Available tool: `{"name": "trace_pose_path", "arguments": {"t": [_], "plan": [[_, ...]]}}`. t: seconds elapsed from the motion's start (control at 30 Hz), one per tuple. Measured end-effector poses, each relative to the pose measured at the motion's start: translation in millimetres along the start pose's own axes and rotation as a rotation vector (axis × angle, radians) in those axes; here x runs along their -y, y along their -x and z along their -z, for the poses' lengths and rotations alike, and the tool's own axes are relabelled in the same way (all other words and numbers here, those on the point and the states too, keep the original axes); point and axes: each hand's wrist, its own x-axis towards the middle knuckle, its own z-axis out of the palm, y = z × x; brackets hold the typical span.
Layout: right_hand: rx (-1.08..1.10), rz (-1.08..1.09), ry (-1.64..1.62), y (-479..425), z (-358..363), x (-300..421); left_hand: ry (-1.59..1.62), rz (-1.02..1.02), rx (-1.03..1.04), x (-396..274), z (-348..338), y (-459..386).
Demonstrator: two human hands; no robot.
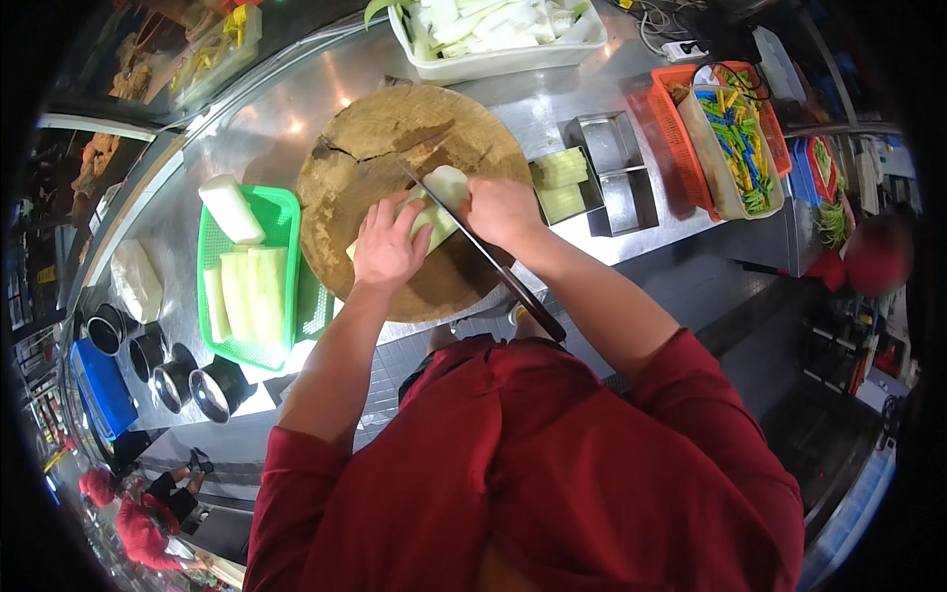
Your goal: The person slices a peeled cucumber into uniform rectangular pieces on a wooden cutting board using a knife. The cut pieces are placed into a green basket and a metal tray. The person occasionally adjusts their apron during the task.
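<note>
A peeled pale-green gourd piece (444, 226) lies on a round wooden chopping block (399, 118), its far end pale and rounded. My left hand (392, 240) presses down on it with fingers spread. Across the gourd slants a long knife (481, 248), its tip pointing away to the left and its dark handle reaching past the block's near edge. My right hand (504, 211) is closed at the blade, beyond the handle; its exact finger grip is hidden. Right of the block, a square metal container (588, 194) holds cut pale-green pieces (562, 177).
Left stands a green plastic basket (294, 229) with peeled gourd lengths. Several dark round containers (211, 392) line the counter's near left. A white tub (510, 68) of pale slices is behind; an orange basket (669, 140) with colourful clips is right. Another person (144, 529) is lower left.
</note>
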Motion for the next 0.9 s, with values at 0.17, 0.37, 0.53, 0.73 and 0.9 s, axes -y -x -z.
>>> {"name": "trace_pose_path", "arguments": {"t": [0.17, 0.37, 0.53, 0.73, 0.9], "plan": [[-0.092, 0.112, -0.106, 50, 11, -12, -0.052, 0.022, -0.008, 0, 4, 2], [0.104, 0.093, -0.138, 116, 6, -4, 0.004, 0.014, -0.073, 2, 0, 1], [0.026, 0.107, -0.173, 134, 33, 14, 0.008, 0.052, -0.036, 5, 1, 4], [0.018, 0.16, -0.177, 153, 47, 25, -0.018, 0.061, -0.03, 6, -1, 5], [0.004, 0.173, -0.165, 157, 39, 25, -0.019, 0.071, -0.014, 7, -2, 5]]}}
